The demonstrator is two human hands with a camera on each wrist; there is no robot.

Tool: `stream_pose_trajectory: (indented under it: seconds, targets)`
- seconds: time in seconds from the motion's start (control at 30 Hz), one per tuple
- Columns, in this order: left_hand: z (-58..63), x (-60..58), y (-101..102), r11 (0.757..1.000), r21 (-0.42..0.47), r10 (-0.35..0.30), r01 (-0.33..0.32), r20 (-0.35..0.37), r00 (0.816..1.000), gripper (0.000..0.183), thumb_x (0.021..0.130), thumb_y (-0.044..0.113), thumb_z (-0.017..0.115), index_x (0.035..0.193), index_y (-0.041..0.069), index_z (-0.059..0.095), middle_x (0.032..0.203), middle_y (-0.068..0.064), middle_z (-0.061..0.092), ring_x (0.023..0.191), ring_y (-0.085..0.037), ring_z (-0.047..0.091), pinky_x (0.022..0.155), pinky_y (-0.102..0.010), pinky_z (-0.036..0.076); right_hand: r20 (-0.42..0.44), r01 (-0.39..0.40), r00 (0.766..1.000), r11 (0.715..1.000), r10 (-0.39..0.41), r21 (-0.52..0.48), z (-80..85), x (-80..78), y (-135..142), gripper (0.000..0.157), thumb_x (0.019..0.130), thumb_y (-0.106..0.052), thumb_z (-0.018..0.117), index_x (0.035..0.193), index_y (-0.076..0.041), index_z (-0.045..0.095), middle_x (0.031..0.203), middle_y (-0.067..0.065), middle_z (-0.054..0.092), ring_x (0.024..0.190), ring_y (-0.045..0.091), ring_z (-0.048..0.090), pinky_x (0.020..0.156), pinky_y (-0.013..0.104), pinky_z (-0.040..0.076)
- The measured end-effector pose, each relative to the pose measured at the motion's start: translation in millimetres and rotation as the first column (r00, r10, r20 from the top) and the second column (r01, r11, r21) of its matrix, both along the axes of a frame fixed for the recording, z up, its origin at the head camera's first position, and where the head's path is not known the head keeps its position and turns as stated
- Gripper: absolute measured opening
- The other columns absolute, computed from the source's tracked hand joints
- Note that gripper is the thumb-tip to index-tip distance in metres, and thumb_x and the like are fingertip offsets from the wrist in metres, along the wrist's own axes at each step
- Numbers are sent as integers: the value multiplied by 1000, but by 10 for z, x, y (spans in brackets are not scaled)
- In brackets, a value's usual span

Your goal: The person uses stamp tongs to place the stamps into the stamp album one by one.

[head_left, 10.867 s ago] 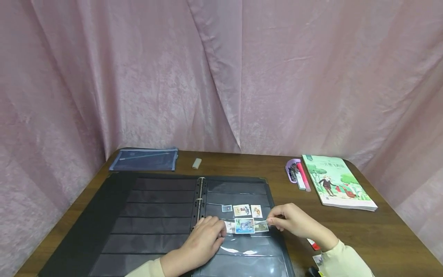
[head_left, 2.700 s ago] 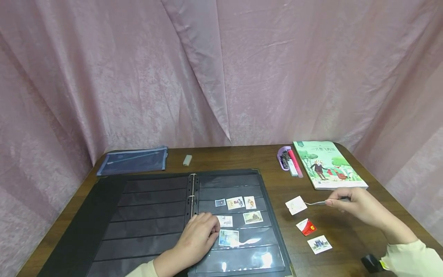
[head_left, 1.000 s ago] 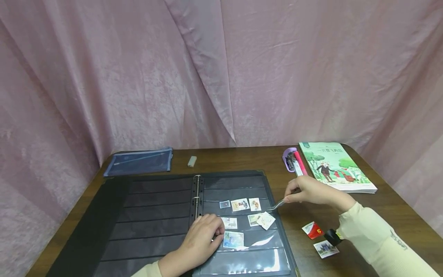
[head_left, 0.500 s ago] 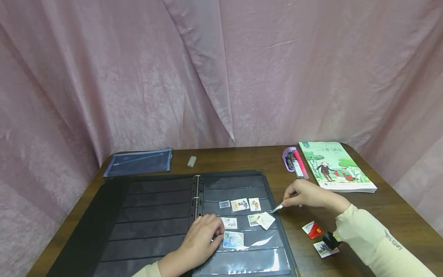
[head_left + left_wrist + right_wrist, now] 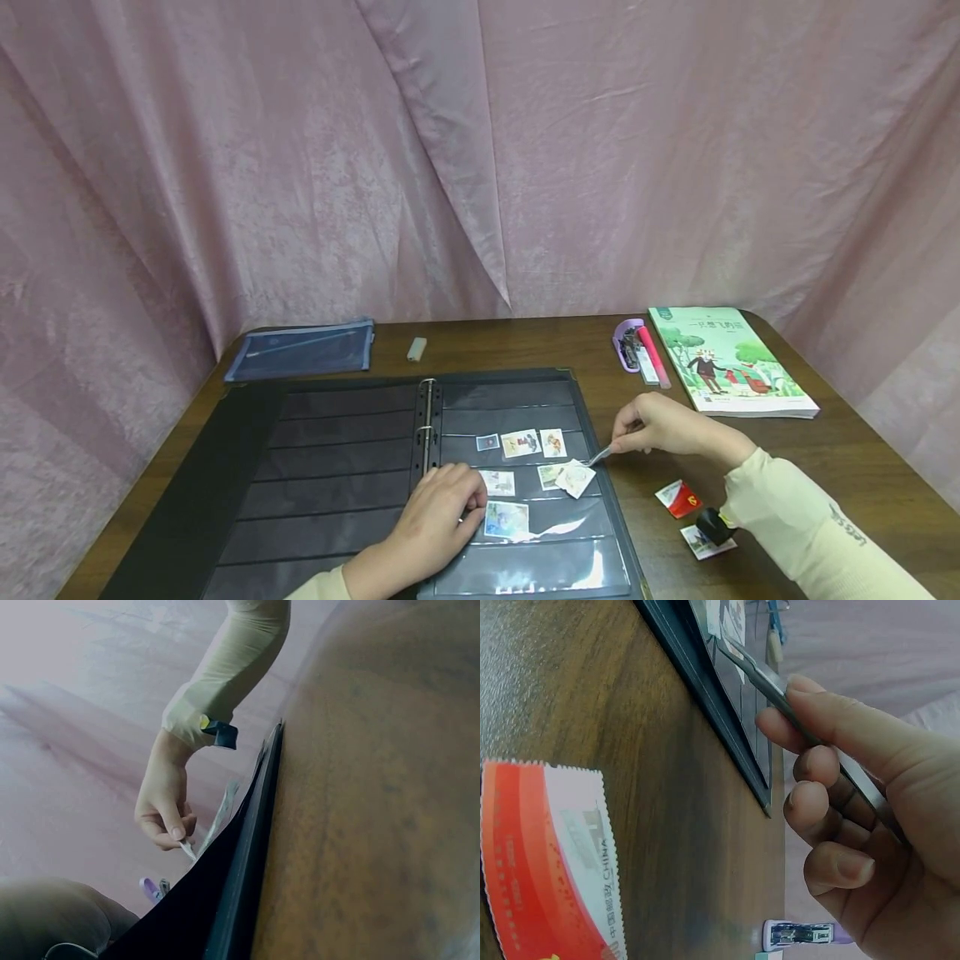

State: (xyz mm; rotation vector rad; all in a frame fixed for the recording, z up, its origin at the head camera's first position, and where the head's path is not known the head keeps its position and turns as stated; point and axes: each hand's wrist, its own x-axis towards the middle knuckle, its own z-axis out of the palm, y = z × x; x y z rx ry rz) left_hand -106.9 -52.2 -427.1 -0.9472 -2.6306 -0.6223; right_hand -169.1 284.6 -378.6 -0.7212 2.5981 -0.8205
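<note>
A black ring-bound stamp album (image 5: 187, 483) lies spread on the wooden table. My left hand (image 5: 441, 512) rests on its right page by the rings, fingers loosely bent, beside a bluish stamp (image 5: 506, 520) and a pale stamp (image 5: 498, 482). Between thumb and fingers, my right hand (image 5: 652, 425) pinches metal tweezers (image 5: 776, 694). Their tips meet the upper right edge of a whitish stamp (image 5: 576, 481), which lies aslant and partly covers a greenish stamp (image 5: 548, 477). Three smaller stamps, one an orange-figured stamp (image 5: 553, 443), sit in the row above.
Right of the album lie a red-and-white stamp (image 5: 679, 499) and another stamp (image 5: 703, 546), partly covered by the wrist camera (image 5: 714, 526). A green picture book (image 5: 731, 362), purple-rimmed item (image 5: 628, 345), eraser-like white block (image 5: 417, 349) and blue pouch (image 5: 300, 350) lie along the back.
The tweezers carried the whitish stamp from the table onto the right page. Over the last second their tips shifted down to its edge. Earlier, the bluish stamp moved one row lower. The left hand stays.
</note>
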Motion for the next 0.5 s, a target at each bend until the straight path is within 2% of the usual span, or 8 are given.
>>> stream_pose_trajectory:
  seconds: [0.33,0.5]
  targets:
    - [0,-1,-5,1000,8,-3,3,-13,1000,23,70,18,71,72,25,49,67,16,40,67,1,34,64,-16,29,7,-29,1000,999,29,-37,-21,-9,15,18,80,-28,65,73,-12,67,58,-12,50,50,-2,45,46,20,42]
    - [-6,-5,-4,1000,9,-6,6,-17,1000,23,70,19,71,72,25,49,68,16,40,67,1,34,64,-16,28,-35,-22,999,999,21,-27,-28,6,9,16,81,-27,64,73,-13,67,58,-7,54,50,-1,47,47,19,42]
